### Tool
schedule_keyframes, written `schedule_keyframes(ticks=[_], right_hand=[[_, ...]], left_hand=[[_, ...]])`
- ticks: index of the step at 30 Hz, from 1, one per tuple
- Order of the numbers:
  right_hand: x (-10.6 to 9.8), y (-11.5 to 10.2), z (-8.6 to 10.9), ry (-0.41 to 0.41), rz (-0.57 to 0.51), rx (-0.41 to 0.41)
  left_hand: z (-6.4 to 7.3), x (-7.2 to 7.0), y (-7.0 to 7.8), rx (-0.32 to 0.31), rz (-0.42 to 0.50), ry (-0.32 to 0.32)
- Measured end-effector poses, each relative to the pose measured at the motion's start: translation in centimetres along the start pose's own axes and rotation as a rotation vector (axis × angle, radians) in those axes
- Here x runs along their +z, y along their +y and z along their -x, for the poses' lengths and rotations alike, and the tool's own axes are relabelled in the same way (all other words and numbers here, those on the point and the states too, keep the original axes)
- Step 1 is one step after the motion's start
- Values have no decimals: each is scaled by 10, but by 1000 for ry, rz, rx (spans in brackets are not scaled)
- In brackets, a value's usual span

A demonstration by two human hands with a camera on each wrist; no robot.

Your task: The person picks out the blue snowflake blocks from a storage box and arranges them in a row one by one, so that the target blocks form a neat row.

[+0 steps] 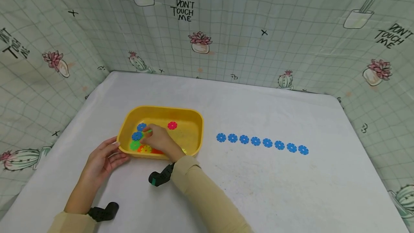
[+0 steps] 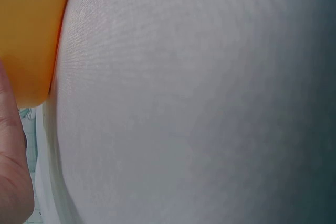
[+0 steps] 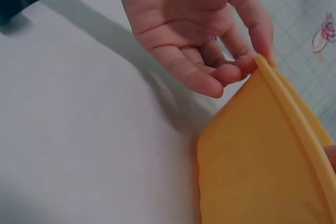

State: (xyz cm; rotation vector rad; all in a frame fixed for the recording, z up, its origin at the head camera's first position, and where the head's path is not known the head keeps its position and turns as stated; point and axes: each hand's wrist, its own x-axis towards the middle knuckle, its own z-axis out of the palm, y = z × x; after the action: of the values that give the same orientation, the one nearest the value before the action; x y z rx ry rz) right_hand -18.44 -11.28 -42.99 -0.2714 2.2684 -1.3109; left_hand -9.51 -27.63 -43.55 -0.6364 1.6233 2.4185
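Observation:
My left hand (image 1: 102, 159) grips the near left corner of a yellow plastic tray (image 1: 199, 128), thumb at the rim. The right wrist view shows that left hand (image 3: 184, 24) pinching the tray's rim (image 3: 286, 103). My right hand (image 1: 159, 140) reaches inside the tray at its left part, thumb and index finger curled toward each other. Green shows at its fingertips; whether they hold that piece is unclear. Beside them lie blue notched discs (image 1: 137, 136), a green disc (image 1: 134, 145) and a yellow disc (image 1: 146, 149). The right forearm and hand hide part of the tray.
Several blue notched discs (image 1: 255, 141) lie in a spaced row on the white table (image 1: 275, 190), right of the tray. A pink disc (image 1: 172, 125) sits toward the tray's far side. Patterned cloth (image 1: 242, 17) hangs behind the table.

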Motion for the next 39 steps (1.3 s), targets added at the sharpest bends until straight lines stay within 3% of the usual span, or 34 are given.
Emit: schedule_keyframes(ticks=[7, 13, 28, 39], right_hand=[[9, 0, -15, 50, 10, 52], [11, -1, -19, 64, 24, 28], [18, 1, -31, 79, 235, -27], [20, -8, -30, 83, 427, 62]], left_hand=[[0, -1, 0, -1, 23, -19], [0, -1, -1, 18, 20, -28], [1, -1, 1, 16, 46, -37], [2, -1, 0, 17, 52, -40]])
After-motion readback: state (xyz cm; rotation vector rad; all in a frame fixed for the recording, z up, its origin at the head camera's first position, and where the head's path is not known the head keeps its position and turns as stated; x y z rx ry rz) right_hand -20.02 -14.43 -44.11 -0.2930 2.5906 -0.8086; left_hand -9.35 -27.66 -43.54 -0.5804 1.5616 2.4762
